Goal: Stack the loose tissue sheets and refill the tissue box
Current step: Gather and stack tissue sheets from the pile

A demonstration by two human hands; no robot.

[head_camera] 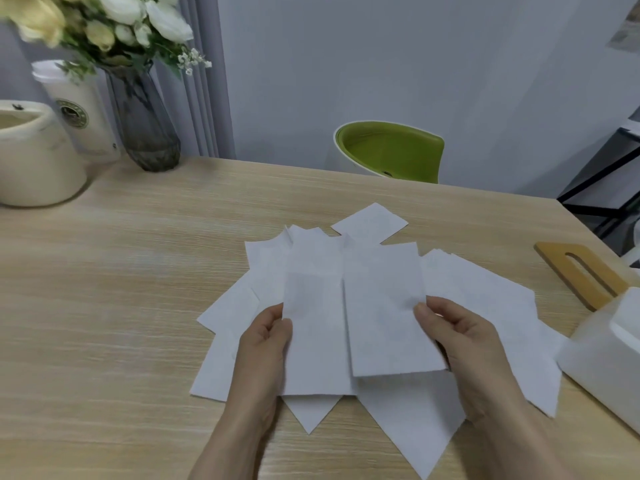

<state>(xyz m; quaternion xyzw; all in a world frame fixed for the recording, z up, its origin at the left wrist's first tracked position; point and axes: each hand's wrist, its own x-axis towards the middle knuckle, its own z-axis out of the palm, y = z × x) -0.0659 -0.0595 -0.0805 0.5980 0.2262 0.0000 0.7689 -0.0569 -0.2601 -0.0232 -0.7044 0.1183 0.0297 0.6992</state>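
Both hands were in the lower middle of the frame, over a spread of loose white tissue sheets [485,306] fanned out on the light wood table [104,306]. Left hand [263,355] pinched the left edge of one folded tissue [313,327], thumb on top, fingers curled beneath it. Right hand [464,344] pinched the right edge of a second folded tissue [384,317], thumb on top, fingers hidden under the sheet. The two held sheets sat side by side, inner edges touching or slightly overlapping, above the scattered ones. Rest of the sheets lay flat at mixed angles, overlapping, corners poking out toward the bottom and top of the pile.

White tissue box [602,358] was at the right edge of the frame, open on top, just beside the sheets. Its wooden lid [581,275] with a slot lay on the table behind it, partly against the box.

Upper left: grey glass vase [145,126] with white and yellow flowers [114,19], white paper cup [79,109], cream ceramic pot [34,157]. Green chair [391,150] behind the table's far edge, upper middle.
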